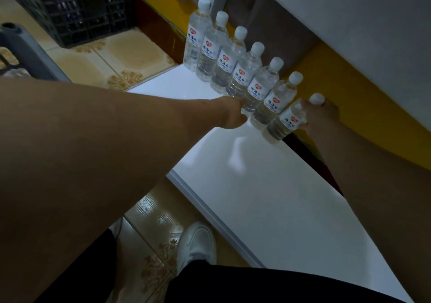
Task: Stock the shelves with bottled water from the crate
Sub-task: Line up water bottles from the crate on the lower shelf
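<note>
Several clear water bottles (240, 69) with white caps and red-logo labels stand in a row along the back of the white lower shelf (268, 181). My right hand (323, 116) grips the nearest bottle (288, 120) at the right end of the row, fingers round its neck and shoulder. My left hand (233, 113) reaches across the shelf and touches the lower part of a bottle in the middle of the row; its fingers are hidden behind the wrist. A grey crate (21, 46) shows at the left edge.
A white upper shelf (349, 22) overhangs the row close above the caps. A black plastic crate (77, 6) with dark bottles stands on the tiled floor at the back left. My white shoe (198, 244) is below the shelf's front edge.
</note>
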